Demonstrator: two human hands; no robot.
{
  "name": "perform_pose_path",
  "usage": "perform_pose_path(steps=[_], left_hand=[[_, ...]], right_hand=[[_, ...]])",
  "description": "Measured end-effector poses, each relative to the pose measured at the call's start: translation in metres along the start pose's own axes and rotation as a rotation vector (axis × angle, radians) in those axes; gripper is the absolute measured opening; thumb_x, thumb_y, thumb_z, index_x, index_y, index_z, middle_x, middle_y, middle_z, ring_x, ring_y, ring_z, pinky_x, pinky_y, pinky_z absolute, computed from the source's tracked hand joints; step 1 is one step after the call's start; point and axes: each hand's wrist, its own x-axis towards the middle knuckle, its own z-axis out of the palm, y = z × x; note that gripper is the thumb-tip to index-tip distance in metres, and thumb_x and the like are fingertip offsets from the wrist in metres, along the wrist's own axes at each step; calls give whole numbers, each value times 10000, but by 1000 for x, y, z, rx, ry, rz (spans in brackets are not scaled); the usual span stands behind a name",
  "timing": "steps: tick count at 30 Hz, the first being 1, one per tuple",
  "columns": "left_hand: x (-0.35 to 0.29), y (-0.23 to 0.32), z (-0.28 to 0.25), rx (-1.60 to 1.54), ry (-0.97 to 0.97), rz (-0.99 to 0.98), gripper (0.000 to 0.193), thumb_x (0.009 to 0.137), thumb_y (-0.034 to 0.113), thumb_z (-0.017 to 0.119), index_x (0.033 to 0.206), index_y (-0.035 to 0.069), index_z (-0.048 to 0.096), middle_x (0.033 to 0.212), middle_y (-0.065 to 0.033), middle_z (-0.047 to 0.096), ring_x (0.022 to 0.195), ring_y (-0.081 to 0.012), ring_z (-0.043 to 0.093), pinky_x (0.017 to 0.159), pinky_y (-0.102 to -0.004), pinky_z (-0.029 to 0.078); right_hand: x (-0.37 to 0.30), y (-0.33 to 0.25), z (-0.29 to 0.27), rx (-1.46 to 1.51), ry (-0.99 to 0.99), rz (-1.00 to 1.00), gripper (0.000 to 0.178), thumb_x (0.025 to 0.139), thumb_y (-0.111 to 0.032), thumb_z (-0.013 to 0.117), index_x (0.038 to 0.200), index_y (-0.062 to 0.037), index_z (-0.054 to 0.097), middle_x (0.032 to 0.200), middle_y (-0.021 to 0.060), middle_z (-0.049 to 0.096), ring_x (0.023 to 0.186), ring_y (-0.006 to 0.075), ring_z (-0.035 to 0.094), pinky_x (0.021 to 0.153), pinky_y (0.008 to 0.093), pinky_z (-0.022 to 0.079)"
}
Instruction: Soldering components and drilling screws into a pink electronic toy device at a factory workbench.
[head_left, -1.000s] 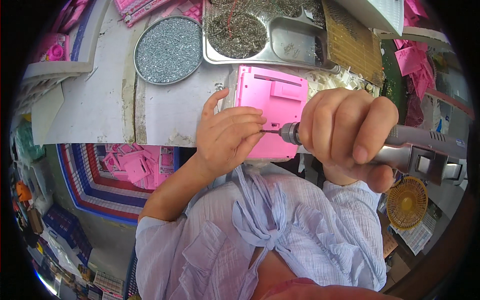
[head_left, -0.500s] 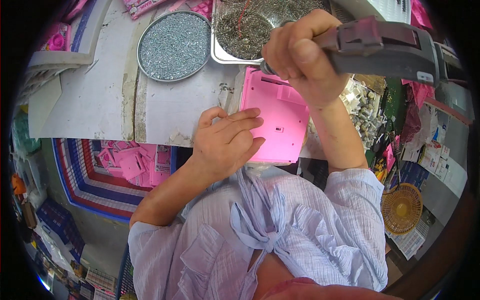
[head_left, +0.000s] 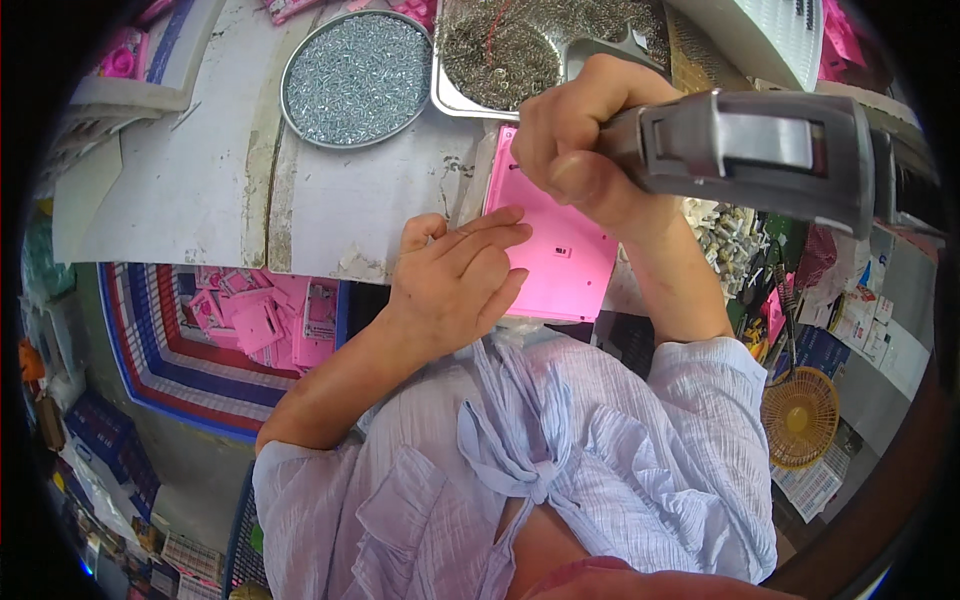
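Note:
A flat pink plastic panel [head_left: 560, 255] with small holes and a little slot lies in front of me at the table's near edge. My left hand [head_left: 450, 275] rests on its left side, fingers stretched out over the surface and holding nothing. My right hand [head_left: 600, 150] is wrapped round a dark grey electric screwdriver [head_left: 760, 150], held over the panel's far part. The screwdriver's body points off to the right, and its tip is hidden behind my fingers. Where the tip meets the panel cannot be seen.
A round dish of silver screws [head_left: 355, 85] and a metal tray of small springs [head_left: 500, 75] stand behind the panel. Small white and metal parts [head_left: 728, 240] lie at right. A striped basket [head_left: 190, 400] with pink parts sits lower left; a yellow basket [head_left: 800, 415] sits lower right.
My right hand and the screwdriver have come nearer to me, and the screwdriver's body has swung lower. My left hand stays on the panel.

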Motion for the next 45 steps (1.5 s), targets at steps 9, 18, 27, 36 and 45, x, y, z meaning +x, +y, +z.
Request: perform_pose_path(steps=[9, 18, 27, 36, 45], left_hand=[[23, -26, -42, -394, -26, -170, 116, 911, 66, 692, 1025, 66, 713, 1126, -74, 777, 1053, -176, 718, 1005, -422, 371], [15, 1, -47, -188, 5, -181, 143, 913, 81, 704, 1024, 91, 794, 1033, -32, 796, 958, -145, 736, 1143, -479, 349], [10, 5, -42, -98, 76, -135, 87, 869, 114, 750, 948, 106, 786, 903, -16, 782, 834, -160, 726, 1071, -458, 417], [0, 24, -50, 38, 50, -244, 141, 832, 138, 802, 929, 67, 728, 902, -70, 732, 801, -236, 699, 872, -409, 488], [-80, 30, 12, -48, -201, -381, 129, 914, 168, 704, 970, 52, 691, 795, -131, 629, 721, -329, 660, 649, -421, 524]], right_hand=[[6, -26, -33, 245, -275, -156, 369, 984, -466, 635, 1138, -139, 561, 727, -37, 520, 648, 104, 474, 618, 294, 385], [-11, -47, -25, 379, -470, -188, 522, 981, -626, 593, 1264, -189, 564, 821, -87, 534, 753, 83, 507, 710, 280, 400], [-16, -50, -18, 384, -472, -144, 494, 994, -608, 581, 1249, -185, 566, 801, -82, 525, 745, 82, 504, 707, 284, 391], [-38, -48, 5, 319, -216, -138, 394, 1012, -534, 586, 1127, -157, 575, 705, -64, 502, 617, 102, 473, 616, 303, 406], [-43, -36, 43, 251, -46, -12, 384, 981, -451, 689, 1040, -94, 561, 633, -21, 504, 543, 127, 473, 510, 310, 359]])
